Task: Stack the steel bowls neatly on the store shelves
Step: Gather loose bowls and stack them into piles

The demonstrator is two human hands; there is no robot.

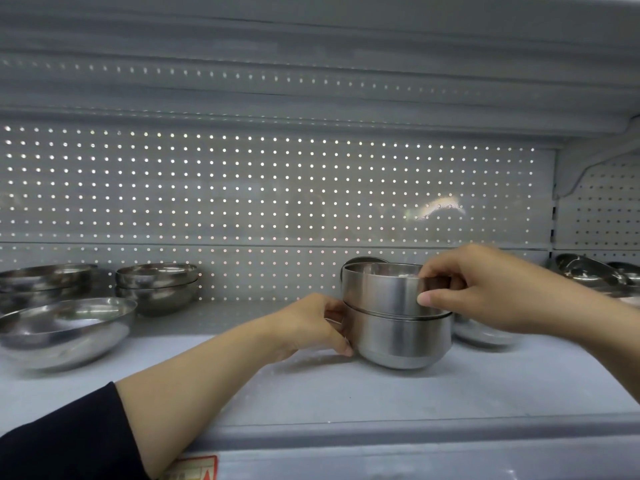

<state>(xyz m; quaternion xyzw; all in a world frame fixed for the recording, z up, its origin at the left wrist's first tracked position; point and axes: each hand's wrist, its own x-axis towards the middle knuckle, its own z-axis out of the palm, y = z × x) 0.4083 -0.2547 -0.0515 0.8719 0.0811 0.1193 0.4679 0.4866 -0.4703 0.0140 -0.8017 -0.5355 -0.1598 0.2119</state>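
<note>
Top bowl (381,289): brushed steel, straight-walled, nested in round-bottomed lower bowl (401,341) mid-shelf (346,393) | your right hand (485,289) pinches top rim | left hand (308,327) cups lower bowl | shallow bowls (156,284) left of stack | grey pegboard (242,188) behind

The left forearm comes in from about 7 o'clock, bare from a dark sleeve (65,441) pushed up near the elbow, and runs toward 2 o'clock. The left hand (308,325) sits just left of centre, wrist slightly bent, fingers curled and thumb low, gripping the side of the lower steel bowl (401,341) at its 9 o'clock edge. The right forearm enters from 4 o'clock and reaches toward 10 o'clock. The right hand (485,289) is higher than the left, knuckles up, its thumb and fingers pinching the rim and wall of the upper steel bowl (379,289) at its 3 o'clock side
</note>
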